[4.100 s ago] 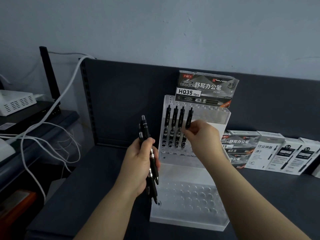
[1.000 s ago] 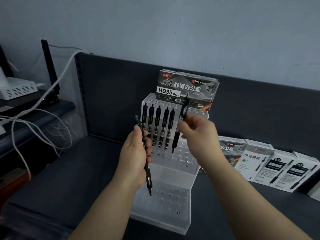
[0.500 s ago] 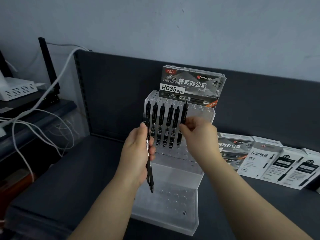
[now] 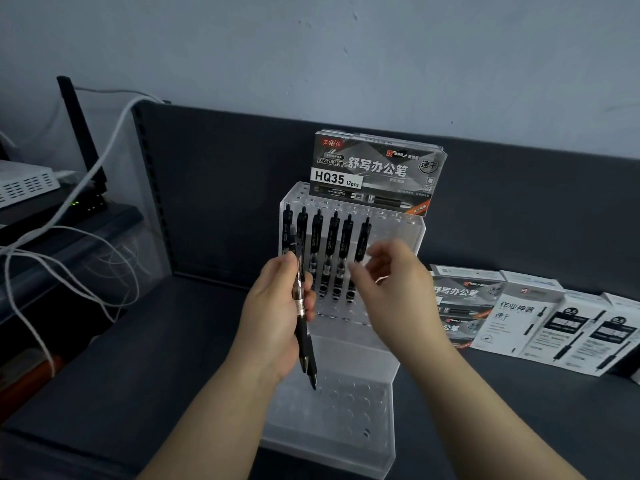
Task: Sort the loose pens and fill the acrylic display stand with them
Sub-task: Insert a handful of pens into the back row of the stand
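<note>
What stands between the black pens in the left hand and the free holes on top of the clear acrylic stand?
Nothing visible blocks the free top holes right of the six standing black pens. Only the open right hand hovers before the clear acrylic stand there; the left hand grips its black pens.

White cables (image 4: pixel 117 129) trail from the black router (image 4: pixel 85 202) on my left. Pen boxes (image 4: pixel 519 317) lie on my right.
</note>
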The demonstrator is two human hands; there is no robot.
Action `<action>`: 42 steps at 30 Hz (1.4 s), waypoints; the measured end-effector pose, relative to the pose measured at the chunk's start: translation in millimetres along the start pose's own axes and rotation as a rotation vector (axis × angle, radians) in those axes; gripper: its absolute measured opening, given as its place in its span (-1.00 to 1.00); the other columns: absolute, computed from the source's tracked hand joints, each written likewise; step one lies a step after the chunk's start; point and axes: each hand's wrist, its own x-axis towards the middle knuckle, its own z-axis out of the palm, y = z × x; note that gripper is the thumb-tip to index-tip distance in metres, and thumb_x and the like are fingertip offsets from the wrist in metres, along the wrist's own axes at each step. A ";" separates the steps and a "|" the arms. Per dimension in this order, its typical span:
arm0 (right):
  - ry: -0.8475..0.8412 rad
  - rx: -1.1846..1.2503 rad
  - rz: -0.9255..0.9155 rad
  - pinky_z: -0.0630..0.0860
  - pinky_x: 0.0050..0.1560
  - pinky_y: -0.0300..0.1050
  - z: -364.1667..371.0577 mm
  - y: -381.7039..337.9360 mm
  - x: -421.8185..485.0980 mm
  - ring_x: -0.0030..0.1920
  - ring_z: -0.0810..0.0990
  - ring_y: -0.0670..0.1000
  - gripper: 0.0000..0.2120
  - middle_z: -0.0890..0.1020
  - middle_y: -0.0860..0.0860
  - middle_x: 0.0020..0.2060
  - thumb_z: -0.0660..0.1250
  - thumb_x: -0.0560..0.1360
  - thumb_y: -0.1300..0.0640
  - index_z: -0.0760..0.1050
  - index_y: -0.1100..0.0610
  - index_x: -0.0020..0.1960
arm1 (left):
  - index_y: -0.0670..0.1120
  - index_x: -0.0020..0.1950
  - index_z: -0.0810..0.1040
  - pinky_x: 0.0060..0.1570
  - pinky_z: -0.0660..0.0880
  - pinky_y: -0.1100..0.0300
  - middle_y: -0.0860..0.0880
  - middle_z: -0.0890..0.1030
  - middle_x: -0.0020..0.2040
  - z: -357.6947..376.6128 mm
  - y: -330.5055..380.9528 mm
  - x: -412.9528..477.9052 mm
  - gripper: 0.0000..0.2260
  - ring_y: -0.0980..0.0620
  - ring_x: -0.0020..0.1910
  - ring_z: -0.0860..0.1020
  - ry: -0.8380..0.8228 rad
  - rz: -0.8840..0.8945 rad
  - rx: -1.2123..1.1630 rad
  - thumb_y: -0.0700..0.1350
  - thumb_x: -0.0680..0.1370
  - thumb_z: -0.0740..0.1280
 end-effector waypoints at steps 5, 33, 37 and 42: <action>-0.324 0.158 -0.003 0.43 -0.32 -0.35 1.7 -21.3 -23.5 -0.37 0.47 -0.17 -0.86 0.56 -0.09 -0.37 0.46 0.38 0.11 0.49 0.02 -0.18 | -0.19 0.03 0.54 -0.12 0.51 0.09 -0.16 0.60 -0.12 11.2 -3.8 -3.8 -0.80 -0.06 -0.14 0.58 -0.027 -0.040 -0.089 -0.12 0.62 0.17; 0.047 0.074 0.127 0.58 -0.27 -0.08 -27.8 2.7 22.9 -0.40 0.60 -0.07 -0.81 0.64 0.00 -0.39 0.41 0.45 0.07 0.46 0.16 -0.15 | 0.00 -0.02 0.63 -0.20 0.53 0.32 0.14 0.60 -0.32 -1.6 1.0 -12.3 -0.84 0.20 -0.28 0.52 -0.032 0.224 0.126 -0.22 0.54 0.30; 0.004 -0.007 0.146 0.59 -0.21 0.00 -12.1 18.8 22.6 -0.29 0.63 0.03 -0.82 0.64 0.01 -0.37 0.41 0.44 0.06 0.44 0.11 -0.17 | 0.04 -0.04 0.63 -0.21 0.50 0.34 0.15 0.60 -0.33 -4.2 1.8 -12.7 -0.84 0.24 -0.28 0.53 -0.035 0.234 0.150 -0.20 0.52 0.32; -0.045 -0.129 0.089 0.46 -0.29 -0.17 -3.9 23.0 19.4 -0.22 0.60 0.04 -0.82 0.63 0.03 -0.26 0.41 0.45 0.10 0.43 0.14 -0.12 | 0.00 0.02 0.61 -0.23 0.48 0.45 0.22 0.64 -0.31 -3.1 2.9 -13.6 -0.84 0.33 -0.26 0.57 -0.046 0.234 0.153 -0.21 0.51 0.32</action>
